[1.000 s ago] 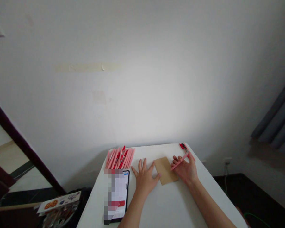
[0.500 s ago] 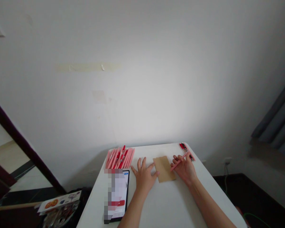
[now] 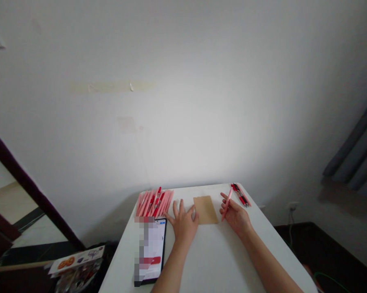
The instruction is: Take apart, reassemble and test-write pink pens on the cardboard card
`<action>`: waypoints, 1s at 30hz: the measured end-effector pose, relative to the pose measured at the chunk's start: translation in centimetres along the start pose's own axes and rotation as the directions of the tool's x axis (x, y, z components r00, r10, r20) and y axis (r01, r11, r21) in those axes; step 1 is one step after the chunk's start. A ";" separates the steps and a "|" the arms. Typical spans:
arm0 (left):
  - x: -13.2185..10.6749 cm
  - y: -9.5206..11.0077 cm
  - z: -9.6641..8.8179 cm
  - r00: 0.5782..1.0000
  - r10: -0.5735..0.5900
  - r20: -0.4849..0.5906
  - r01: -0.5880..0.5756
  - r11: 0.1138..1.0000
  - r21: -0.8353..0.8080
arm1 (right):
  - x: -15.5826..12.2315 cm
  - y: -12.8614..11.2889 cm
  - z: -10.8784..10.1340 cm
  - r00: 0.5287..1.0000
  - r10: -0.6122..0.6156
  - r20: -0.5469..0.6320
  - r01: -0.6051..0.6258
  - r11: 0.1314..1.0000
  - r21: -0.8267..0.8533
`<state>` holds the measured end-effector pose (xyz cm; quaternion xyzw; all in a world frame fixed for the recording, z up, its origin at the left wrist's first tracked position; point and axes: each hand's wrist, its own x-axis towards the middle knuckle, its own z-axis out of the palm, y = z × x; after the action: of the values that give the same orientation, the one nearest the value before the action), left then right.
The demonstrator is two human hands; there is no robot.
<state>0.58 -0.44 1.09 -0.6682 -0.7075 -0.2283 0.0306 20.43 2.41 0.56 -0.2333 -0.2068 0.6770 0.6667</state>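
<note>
My right hand [image 3: 238, 219] is closed round a slim pink pen [image 3: 227, 204], which stands tilted in the fingers beside the brown paper piece [image 3: 205, 209]. My left hand [image 3: 184, 224] rests on the white table [image 3: 207, 260] with its fingers spread, and its thumb side touches the left edge of the paper. Beyond the left fingers lies a row of pink and red pens [image 3: 154, 203]. A few red, black and pink pens [image 3: 240, 195] lie near the table's right edge, past my right hand.
A phone [image 3: 152, 252] with a lit, partly blurred screen lies left of my left forearm. The white wall [image 3: 201, 101] rises behind the table. Down at the left is a dark bag or bin with a printed carton [image 3: 76, 259]; a grey curtain [image 3: 357, 146] hangs at right.
The paper has shifted slightly left and away from me, along with my left hand. My right hand has turned the pen more upright and moved off the paper's right edge.
</note>
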 end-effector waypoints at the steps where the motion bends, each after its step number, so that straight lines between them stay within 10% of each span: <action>1: 0.0 0.0 0.1 1.000 0.010 -0.006 -0.010 1.000 0.004 | 0.0 0.0 0.0 1.000 -0.004 -0.005 0.004 1.000 0.004; 17: 0.6 -0.2 0.9 0.997 -0.059 -0.053 0.062 0.997 0.042 | -0.3 0.5 0.0 0.990 -0.129 -0.048 0.101 0.915 -0.390; 24: 0.4 -0.2 0.5 0.998 -0.021 -0.059 0.023 0.999 0.034 | -0.8 0.2 0.7 0.909 -0.361 0.210 0.370 0.462 -0.806; 30: 0.4 0.0 -0.6 0.997 0.049 -0.053 -0.052 0.997 -0.058 | -1.2 1.1 0.6 0.897 -0.239 0.372 0.425 0.235 -0.874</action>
<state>0.42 -0.32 1.74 -0.6805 -0.6821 -0.2653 0.0346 19.22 1.20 0.47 -0.4713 -0.6579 0.2862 0.5130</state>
